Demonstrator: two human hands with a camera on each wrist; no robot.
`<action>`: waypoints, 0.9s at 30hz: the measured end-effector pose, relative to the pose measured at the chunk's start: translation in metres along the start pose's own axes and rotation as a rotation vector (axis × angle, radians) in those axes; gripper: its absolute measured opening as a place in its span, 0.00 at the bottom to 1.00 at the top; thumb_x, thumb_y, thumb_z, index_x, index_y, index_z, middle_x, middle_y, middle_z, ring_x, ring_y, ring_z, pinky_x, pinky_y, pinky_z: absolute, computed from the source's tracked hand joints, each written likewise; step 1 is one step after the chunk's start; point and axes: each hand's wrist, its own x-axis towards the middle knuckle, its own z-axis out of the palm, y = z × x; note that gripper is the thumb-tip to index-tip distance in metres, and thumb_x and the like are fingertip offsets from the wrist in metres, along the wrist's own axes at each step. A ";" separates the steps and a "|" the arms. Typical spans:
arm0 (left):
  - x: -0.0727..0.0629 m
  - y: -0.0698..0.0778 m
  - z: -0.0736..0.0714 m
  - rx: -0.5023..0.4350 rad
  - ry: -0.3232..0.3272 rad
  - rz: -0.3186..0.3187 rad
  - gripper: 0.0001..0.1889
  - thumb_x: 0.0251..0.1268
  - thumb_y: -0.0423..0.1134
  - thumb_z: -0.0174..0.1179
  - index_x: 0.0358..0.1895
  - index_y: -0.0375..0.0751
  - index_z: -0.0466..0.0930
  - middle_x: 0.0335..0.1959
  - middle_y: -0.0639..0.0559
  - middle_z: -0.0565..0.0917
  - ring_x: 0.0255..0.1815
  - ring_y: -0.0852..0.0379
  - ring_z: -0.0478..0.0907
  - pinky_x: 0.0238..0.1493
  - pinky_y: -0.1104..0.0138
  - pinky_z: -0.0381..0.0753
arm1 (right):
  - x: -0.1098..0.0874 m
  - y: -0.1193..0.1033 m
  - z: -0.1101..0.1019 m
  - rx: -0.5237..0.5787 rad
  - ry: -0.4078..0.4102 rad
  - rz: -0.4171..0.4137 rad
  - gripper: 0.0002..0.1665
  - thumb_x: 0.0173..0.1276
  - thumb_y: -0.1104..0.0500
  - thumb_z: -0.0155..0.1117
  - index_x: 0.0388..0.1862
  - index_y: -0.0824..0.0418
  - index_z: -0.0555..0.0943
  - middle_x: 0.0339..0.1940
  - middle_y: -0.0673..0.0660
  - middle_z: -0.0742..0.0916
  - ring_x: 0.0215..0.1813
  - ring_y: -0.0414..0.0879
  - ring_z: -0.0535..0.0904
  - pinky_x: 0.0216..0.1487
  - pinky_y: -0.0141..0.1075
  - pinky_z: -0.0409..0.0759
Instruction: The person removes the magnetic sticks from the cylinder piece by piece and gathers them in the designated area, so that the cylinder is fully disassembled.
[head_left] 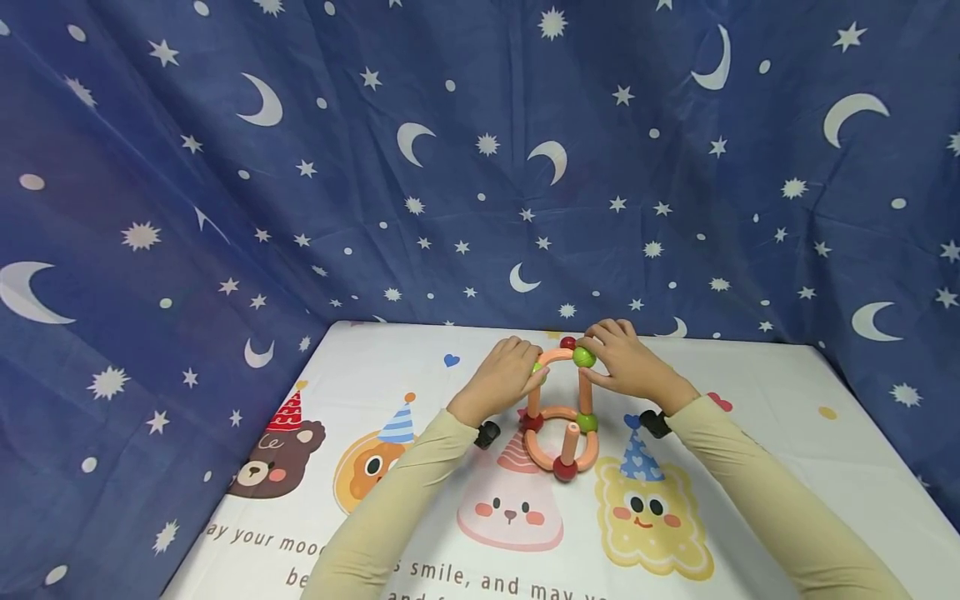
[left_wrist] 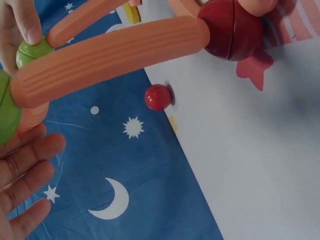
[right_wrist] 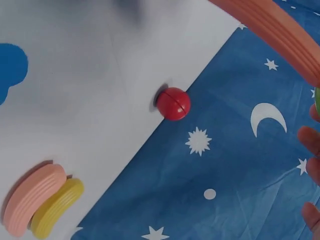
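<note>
A toy frame of orange rods and red and green balls stands on the table. Its curved base rods (head_left: 542, 454) form a ring; an upright rod (head_left: 586, 392) rises at the right and another (head_left: 534, 400) at the left. A curved rod (head_left: 557, 356) bridges the two green balls on top. My left hand (head_left: 501, 377) grips the left green ball (left_wrist: 5, 107), mostly covering it in the head view. The right green ball (head_left: 584, 357) is held between the thumb and fingers of my right hand (head_left: 630, 365). At the front, a third rod (head_left: 571, 443) leans up from a red ball (head_left: 565, 469), its top free.
Behind the frame a loose red ball (right_wrist: 173, 104) lies near the table's back edge. A pink curved piece (right_wrist: 35, 200) and a yellow one (right_wrist: 57, 207) lie side by side. A blue star-patterned curtain (head_left: 480, 208) hangs behind the white printed tablecloth (head_left: 420, 375).
</note>
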 end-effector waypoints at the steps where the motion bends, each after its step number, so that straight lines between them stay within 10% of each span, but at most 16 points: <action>1: 0.000 0.000 0.000 0.001 -0.001 0.001 0.19 0.74 0.49 0.40 0.49 0.40 0.75 0.44 0.51 0.80 0.51 0.53 0.72 0.62 0.62 0.67 | 0.000 0.000 0.000 0.000 0.005 -0.003 0.20 0.61 0.50 0.63 0.49 0.59 0.77 0.45 0.59 0.79 0.53 0.54 0.69 0.55 0.54 0.61; 27: 0.010 0.021 -0.001 0.171 0.038 -0.155 0.19 0.63 0.57 0.52 0.35 0.45 0.79 0.34 0.53 0.80 0.42 0.54 0.73 0.54 0.61 0.69 | -0.012 -0.006 0.000 -0.018 0.095 -0.031 0.23 0.55 0.52 0.71 0.47 0.61 0.78 0.43 0.57 0.81 0.51 0.54 0.71 0.54 0.54 0.65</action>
